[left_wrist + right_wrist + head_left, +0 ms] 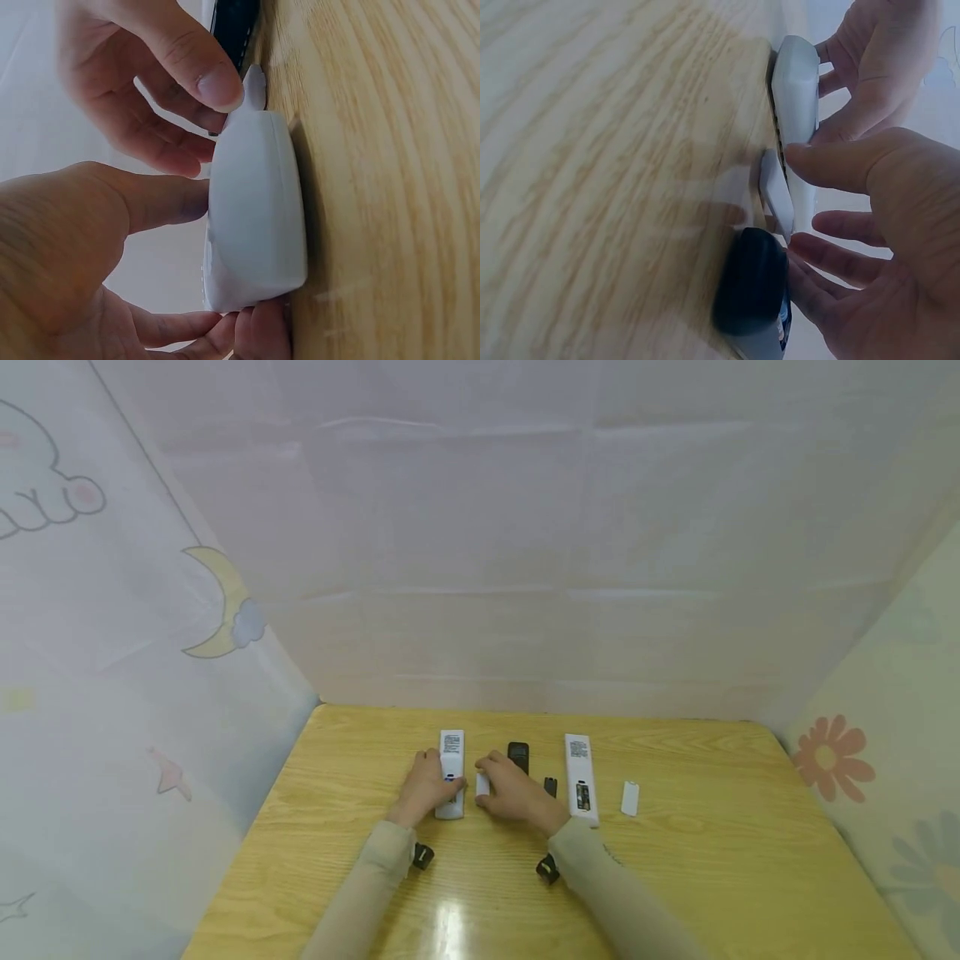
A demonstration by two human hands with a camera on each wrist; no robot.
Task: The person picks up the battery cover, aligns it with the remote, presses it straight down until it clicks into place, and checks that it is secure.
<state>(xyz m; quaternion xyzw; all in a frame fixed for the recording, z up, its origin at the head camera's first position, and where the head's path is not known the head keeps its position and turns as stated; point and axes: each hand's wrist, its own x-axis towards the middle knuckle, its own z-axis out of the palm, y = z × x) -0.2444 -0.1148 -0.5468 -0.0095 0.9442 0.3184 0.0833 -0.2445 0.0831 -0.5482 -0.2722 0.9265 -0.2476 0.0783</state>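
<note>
My left hand [425,787] grips a white remote control [452,810] lying back up on the table, thumb over its upper face and fingers along its left side. Its battery compartment is partly hidden by the thumb; something blue shows inside. Just to the right, a small white battery cover [777,195] lies at the table surface. My right hand [513,789] pinches this cover between thumb and fingertips at its two ends. In the left wrist view, the right thumb [220,86] appears beside the cover [255,88], close to the remote's end.
A black remote [518,755] lies beyond the right hand, its black cover [551,787] nearby. Farther right is another white remote [581,768] with batteries in its uncovered compartment, then a second white cover [630,798]. Patterned cloth walls [480,610] border the wooden table [337,777].
</note>
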